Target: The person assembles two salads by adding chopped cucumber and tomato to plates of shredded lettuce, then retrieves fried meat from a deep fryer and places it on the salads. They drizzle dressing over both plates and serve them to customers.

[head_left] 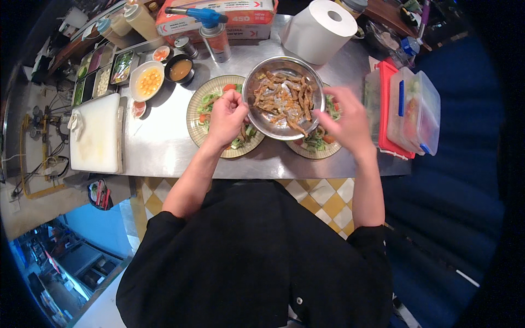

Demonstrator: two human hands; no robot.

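A round metal bowl (272,130) is held up over two ribbed plates, and strips of browned cooked food (281,98), perhaps meat, lie inside it. My left hand (227,120) is closed on the bowl's left rim. On the opposite side, my right hand (348,121) reaches to the rim with thumb and fingers apart; nothing shows between them. Green leaves and orange-red pieces sit on the left plate (192,116) and the right plate (310,156). The bowl and my hands hide parts of both plates.
At the left stand a white cutting board (94,134), a bowl of yellow balls (147,82) and a black sauce cup (180,69). A blow torch (216,41) and a paper roll (320,33) are at the back. Clear lidded boxes (414,109) border the right edge.
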